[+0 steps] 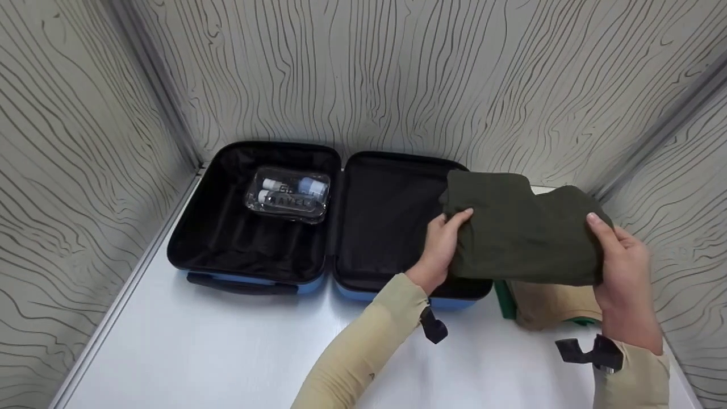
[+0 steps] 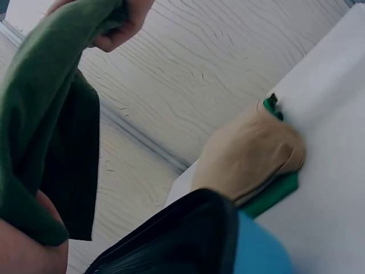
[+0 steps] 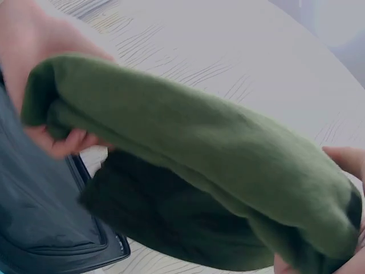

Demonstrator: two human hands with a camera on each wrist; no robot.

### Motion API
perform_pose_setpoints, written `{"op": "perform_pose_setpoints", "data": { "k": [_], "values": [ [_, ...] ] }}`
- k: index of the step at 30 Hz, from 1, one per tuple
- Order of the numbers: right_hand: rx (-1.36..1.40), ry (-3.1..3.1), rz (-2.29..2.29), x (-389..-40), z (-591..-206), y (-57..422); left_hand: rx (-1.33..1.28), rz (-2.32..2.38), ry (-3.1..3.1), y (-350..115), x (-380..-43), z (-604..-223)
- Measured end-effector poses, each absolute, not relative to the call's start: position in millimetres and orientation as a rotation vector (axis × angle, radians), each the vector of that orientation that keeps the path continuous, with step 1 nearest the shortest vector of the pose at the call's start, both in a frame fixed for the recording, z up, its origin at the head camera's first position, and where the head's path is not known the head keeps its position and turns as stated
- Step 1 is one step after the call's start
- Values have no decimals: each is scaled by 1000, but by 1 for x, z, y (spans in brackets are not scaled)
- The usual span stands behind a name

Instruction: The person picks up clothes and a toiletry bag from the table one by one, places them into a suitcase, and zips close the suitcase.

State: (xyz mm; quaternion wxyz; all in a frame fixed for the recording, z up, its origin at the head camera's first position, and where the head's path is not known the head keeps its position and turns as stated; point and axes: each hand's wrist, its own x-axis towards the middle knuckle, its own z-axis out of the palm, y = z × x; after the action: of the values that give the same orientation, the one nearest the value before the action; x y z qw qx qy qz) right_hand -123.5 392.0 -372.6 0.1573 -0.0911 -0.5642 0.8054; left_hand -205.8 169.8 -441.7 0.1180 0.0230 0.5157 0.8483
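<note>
A folded dark green garment (image 1: pixel 522 236) hangs between both hands, above the right side of an open suitcase (image 1: pixel 377 227). My left hand (image 1: pixel 438 247) grips its left edge, thumb on top, fingers hidden beneath. At the opposite edge, my right hand (image 1: pixel 625 272) holds it the same way. The right wrist view shows the thick rounded fold of the garment (image 3: pixel 194 137) sagging slightly between the hands, with a loose layer hanging below. In the left wrist view the garment (image 2: pixel 43 85) drapes down past the suitcase rim (image 2: pixel 219 208).
Inside the left suitcase half (image 1: pixel 210 238) lies a clear travel pouch (image 1: pixel 288 194) with several small bottles. Folded tan cloth (image 1: pixel 548 309) with green cloth (image 1: pixel 504 299) under it sits on the white table (image 1: pixel 227 352), partly behind the garment. Wood-patterned walls (image 1: pixel 363 74) enclose the table's back and sides.
</note>
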Motion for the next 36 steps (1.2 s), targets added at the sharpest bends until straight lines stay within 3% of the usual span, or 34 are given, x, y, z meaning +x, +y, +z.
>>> {"op": "perform_pose_setpoints", "data": {
  "k": [9,19,26,36],
  "values": [
    [-339,-1786,2189,-137,-386,382,264,2466,1861,141,-216,-431],
    [-549,-1903,1876,-154,-409,356,257,2423,2238,117,-223,-431],
    [-463,-2002,1673,-162,-423,340,391,2422,2312,95,-230,-432],
    [-317,-1998,1931,-166,-431,317,339,2328,2397,61,-242,-429]
  ]
}}
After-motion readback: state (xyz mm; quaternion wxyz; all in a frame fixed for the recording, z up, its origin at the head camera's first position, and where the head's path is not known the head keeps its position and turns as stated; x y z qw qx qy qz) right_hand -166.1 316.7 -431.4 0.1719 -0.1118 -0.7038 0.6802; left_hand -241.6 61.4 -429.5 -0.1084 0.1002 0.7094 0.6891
